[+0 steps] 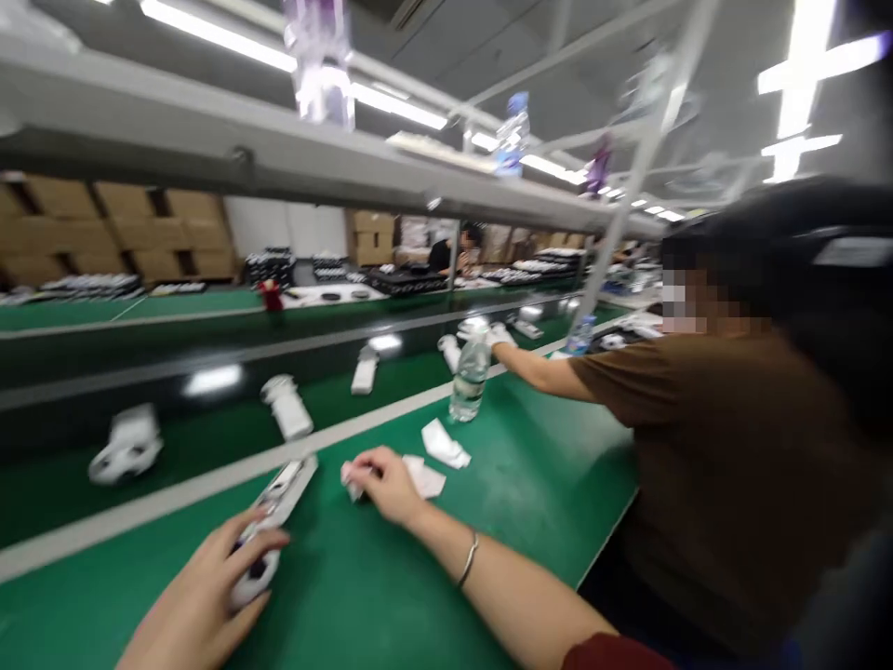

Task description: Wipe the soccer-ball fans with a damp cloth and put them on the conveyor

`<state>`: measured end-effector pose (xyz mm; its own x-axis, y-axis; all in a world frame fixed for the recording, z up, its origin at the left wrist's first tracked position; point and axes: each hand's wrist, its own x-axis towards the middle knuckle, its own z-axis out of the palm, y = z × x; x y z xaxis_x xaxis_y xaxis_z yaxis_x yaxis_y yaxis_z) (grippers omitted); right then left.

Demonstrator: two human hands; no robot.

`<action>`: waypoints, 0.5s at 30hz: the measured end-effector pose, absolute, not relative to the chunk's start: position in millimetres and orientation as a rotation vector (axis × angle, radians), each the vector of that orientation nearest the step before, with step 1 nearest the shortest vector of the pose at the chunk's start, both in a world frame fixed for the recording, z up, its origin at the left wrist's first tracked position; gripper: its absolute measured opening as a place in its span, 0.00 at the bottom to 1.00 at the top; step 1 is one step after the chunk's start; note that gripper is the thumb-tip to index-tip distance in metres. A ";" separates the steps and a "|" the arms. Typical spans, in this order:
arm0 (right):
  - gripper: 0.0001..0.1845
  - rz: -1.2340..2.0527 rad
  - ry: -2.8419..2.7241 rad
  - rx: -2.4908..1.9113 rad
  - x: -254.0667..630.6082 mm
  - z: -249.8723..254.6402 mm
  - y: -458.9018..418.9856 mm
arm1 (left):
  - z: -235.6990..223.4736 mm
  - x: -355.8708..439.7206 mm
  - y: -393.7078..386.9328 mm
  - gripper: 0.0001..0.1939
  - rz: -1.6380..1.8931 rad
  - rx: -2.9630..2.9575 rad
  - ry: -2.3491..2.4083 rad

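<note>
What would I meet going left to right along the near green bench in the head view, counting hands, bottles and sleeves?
Left hand, right hand, clear bottle, another person's brown sleeve.

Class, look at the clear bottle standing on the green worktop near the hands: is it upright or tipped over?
Upright: the bottle stands with its base on the green worktop and its top pointing up.

Head-worn view looks forward and down, seemingly tilted, with the hands close.
</note>
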<state>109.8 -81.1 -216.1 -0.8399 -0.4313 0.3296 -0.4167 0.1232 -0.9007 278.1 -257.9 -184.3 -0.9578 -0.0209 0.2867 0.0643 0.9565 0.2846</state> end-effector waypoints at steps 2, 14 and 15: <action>0.13 -1.867 2.235 -0.901 109.2 -216.9 -79.6 | -191.9 282.0 -250.0 0.23 -0.557 0.004 -2.902; 0.14 -1.808 2.023 -1.093 137.0 -201.6 -76.8 | -207.6 276.7 -217.0 0.27 -1.038 0.225 -2.508; 0.14 -1.795 2.033 -1.135 142.2 -199.0 -76.8 | -207.7 276.0 -216.0 0.27 -1.045 0.215 -2.514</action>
<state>142.2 -76.8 -199.0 -0.6848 -0.6507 0.3280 -0.4060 -0.0331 -0.9133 276.0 -216.0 -207.7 -0.9052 -0.2913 0.3095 0.0140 0.7073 0.7068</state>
